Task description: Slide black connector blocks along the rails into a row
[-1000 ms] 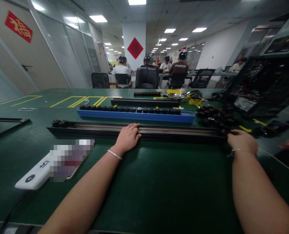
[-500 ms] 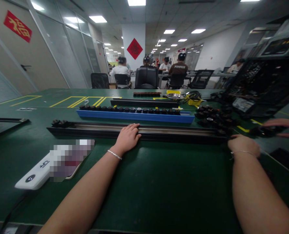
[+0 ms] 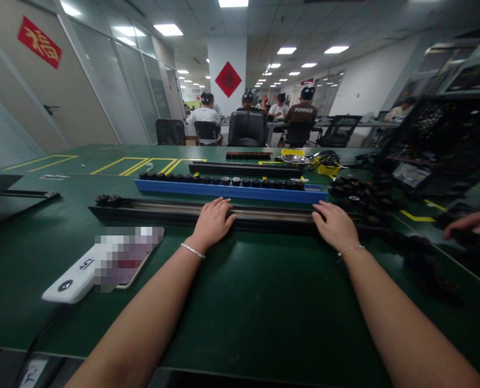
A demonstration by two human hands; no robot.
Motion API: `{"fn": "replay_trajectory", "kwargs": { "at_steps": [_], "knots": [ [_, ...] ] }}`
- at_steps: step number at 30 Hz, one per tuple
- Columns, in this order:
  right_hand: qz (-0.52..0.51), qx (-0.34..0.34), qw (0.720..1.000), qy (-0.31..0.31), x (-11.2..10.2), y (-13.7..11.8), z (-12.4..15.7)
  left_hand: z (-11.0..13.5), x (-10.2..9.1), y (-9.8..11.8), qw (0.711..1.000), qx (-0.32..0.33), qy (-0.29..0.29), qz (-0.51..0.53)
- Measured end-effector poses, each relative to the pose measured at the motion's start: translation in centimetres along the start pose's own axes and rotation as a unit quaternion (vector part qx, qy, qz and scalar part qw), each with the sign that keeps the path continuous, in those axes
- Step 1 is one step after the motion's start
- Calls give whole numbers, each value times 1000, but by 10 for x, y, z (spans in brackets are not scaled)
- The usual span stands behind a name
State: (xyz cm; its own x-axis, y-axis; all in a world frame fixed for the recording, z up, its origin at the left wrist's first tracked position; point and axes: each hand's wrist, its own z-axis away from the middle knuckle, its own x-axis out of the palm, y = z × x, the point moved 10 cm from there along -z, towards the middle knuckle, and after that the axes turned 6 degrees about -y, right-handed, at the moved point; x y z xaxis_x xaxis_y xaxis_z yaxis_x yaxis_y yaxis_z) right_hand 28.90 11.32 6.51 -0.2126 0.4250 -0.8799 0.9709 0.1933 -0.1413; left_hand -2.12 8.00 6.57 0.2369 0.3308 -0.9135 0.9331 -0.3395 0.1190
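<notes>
A long black rail (image 3: pixel 272 222) with a metallic slot along its top lies across the table before me. My left hand (image 3: pixel 213 221) grips it near the middle, fingers over the far side and thumb nearer me. Farther right, my right hand (image 3: pixel 336 223) is also closed over the rail, its thumb and fingers slightly apart. Whether a small part sits under those fingertips is hidden. Several small black parts (image 3: pixel 109 200) stand at the rail's left end. Beyond it, a blue rail (image 3: pixel 224 189) carries a row of similar black parts.
A pile of black parts (image 3: pixel 357 194) lies right of the rails. Another person's hand (image 3: pixel 477 223) reaches in at the right edge. A white power bank (image 3: pixel 70 277) and a phone (image 3: pixel 141 258) lie front left. Farther back are another black rail (image 3: pixel 246 169) and a metal dish (image 3: pixel 295 159).
My right hand has moved left from the rail's right end onto its right-middle stretch. My left hand stays on the rail. The other person's hand has lowered slightly.
</notes>
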Motion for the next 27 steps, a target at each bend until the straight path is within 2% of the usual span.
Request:
{"fn": "replay_trajectory", "kwargs": {
  "at_steps": [2,4,7,9,12,14,16,18,21,23,27],
  "knots": [
    [17,18,999,-30,8,-3,2,0,-10,-17,999,-41,23,-16],
    [25,30,998,-46,9,-3,4,1,-23,-44,993,-102,44,-30],
    [30,31,998,-55,7,-4,4,5,-48,-100,973,-220,64,-42],
    [33,36,997,-56,4,-5,4,13,-70,-137,958,-269,84,-59],
    [38,50,996,-60,3,-6,3,37,-100,-189,932,-335,102,-91],
    [42,61,995,-67,4,-6,3,58,-107,-220,916,-379,81,-103],
    [44,68,994,-76,5,-6,3,82,-113,-245,886,-438,75,-130],
    [43,72,993,-80,5,-5,3,100,-112,-261,867,-474,66,-138],
    [40,73,993,-78,5,-4,3,118,-95,-280,840,-534,18,-87],
    [39,73,994,-76,4,-5,3,121,-89,-284,835,-548,14,-53],
    [38,72,994,-75,3,-6,3,123,-89,-291,824,-565,26,-17]
  ]
}}
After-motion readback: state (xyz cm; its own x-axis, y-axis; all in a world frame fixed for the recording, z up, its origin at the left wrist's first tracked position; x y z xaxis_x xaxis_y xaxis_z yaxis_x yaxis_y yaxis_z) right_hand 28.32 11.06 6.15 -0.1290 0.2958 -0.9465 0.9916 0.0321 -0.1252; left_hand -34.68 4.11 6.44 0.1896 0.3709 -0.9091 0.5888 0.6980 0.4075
